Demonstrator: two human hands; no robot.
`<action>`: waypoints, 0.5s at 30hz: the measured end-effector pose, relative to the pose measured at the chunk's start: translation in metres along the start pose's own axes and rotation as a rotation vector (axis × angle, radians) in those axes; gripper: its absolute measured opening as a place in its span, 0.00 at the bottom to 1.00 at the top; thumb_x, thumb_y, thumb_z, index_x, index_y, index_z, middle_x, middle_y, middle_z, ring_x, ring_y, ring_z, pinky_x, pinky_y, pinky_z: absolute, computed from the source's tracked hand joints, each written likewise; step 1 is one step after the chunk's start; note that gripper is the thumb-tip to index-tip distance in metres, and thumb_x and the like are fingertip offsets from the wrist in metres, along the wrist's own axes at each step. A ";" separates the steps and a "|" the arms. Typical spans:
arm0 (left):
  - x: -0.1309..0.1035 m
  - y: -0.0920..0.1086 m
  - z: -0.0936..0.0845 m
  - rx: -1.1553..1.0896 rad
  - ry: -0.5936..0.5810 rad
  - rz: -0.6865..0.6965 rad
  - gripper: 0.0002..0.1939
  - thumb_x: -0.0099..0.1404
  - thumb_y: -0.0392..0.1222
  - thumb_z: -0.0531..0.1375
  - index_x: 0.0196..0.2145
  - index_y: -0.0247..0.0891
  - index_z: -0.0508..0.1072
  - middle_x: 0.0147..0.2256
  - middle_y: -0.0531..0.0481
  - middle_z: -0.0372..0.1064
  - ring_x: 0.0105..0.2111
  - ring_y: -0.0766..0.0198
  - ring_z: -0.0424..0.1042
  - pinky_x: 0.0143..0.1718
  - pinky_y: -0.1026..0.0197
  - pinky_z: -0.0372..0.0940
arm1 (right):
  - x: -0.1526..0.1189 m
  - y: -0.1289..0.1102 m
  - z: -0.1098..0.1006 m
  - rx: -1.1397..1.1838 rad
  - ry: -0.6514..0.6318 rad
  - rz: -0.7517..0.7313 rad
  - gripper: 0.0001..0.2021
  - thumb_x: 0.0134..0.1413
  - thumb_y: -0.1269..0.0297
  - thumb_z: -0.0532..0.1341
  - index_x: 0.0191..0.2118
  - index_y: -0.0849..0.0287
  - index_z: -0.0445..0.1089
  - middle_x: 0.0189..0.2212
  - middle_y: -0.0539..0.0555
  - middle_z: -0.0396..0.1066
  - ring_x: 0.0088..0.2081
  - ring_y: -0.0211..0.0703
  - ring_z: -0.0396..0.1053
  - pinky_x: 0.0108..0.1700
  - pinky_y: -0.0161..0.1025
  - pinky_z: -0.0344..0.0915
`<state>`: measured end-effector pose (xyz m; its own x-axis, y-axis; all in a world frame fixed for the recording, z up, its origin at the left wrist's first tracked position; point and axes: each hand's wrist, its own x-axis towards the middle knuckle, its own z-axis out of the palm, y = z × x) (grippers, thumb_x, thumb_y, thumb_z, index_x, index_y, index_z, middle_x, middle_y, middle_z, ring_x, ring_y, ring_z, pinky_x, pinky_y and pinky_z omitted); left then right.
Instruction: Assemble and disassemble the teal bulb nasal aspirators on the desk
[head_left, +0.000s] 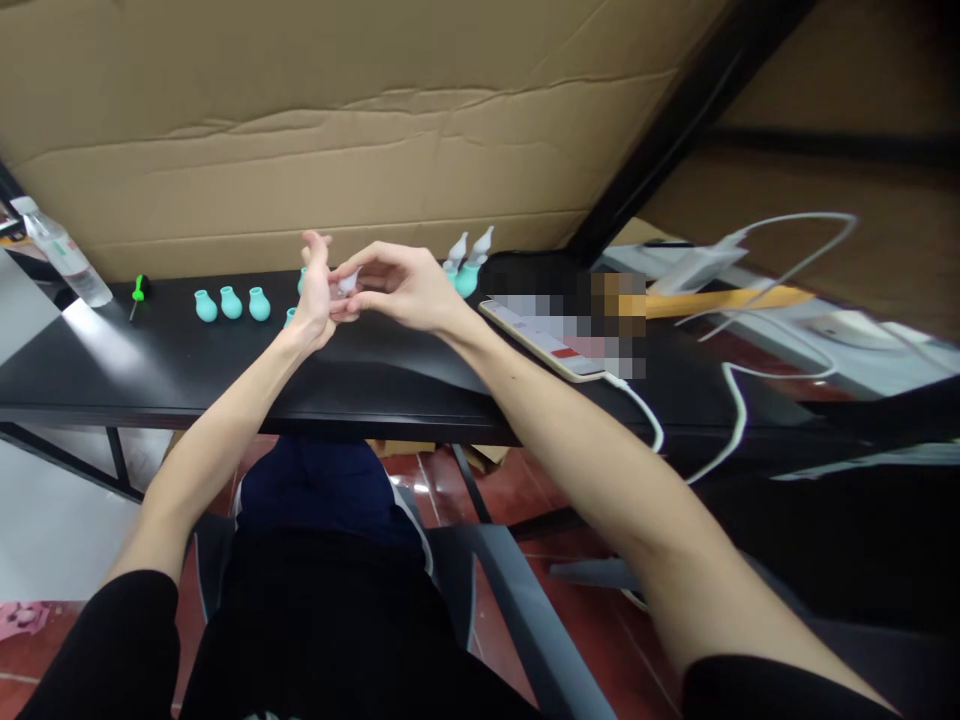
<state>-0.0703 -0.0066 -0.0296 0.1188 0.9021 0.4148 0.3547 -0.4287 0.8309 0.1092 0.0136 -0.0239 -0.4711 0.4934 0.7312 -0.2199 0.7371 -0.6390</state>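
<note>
Above the black table [420, 385], the right hand [401, 287] and left hand [315, 303] are close together (how the left one grips, I cannot tell), with three turquoise bulbs [231, 304] in a row off to their left. A small translucent piece [348, 282] is pinched between the right thumb and fingers, beside the left palm.

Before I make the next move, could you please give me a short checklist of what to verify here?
1. Clear piece held: ok, in the right hand's fingers, by the left hand.
2. Three teal bulbs visible in a row: ok.
3. Teal pieces near the left hand fully visible: not ok, partly covered.
4. Green-handled tool apart from hands: ok.
5. Bottle capped: ok.
6. Phone apart from the right forearm: cannot tell.
</note>
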 end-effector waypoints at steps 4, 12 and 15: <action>-0.017 0.026 -0.016 -0.128 0.059 -0.114 0.44 0.86 0.84 0.34 0.77 0.51 0.55 0.46 0.46 0.75 0.28 0.65 0.76 0.32 0.59 0.72 | 0.003 0.001 0.006 0.072 0.052 0.009 0.28 0.54 0.34 0.87 0.45 0.50 0.85 0.45 0.53 0.89 0.47 0.51 0.87 0.61 0.53 0.86; -0.062 0.019 -0.082 0.625 0.283 0.063 0.35 0.82 0.67 0.70 0.73 0.46 0.68 0.61 0.35 0.80 0.58 0.43 0.85 0.67 0.37 0.78 | 0.008 0.006 0.004 0.062 0.209 0.046 0.34 0.50 0.26 0.86 0.42 0.50 0.80 0.43 0.53 0.87 0.47 0.50 0.87 0.53 0.47 0.87; -0.073 0.008 -0.091 0.773 0.086 -0.079 0.21 0.78 0.54 0.73 0.57 0.39 0.76 0.56 0.33 0.82 0.59 0.39 0.84 0.66 0.37 0.77 | 0.006 0.010 0.004 0.019 0.222 0.124 0.33 0.53 0.27 0.84 0.43 0.50 0.77 0.43 0.53 0.85 0.44 0.48 0.86 0.52 0.47 0.87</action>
<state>-0.1600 -0.0801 -0.0195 0.0052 0.9081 0.4187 0.9081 -0.1796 0.3783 0.1010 0.0225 -0.0267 -0.2968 0.6707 0.6798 -0.1890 0.6565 -0.7302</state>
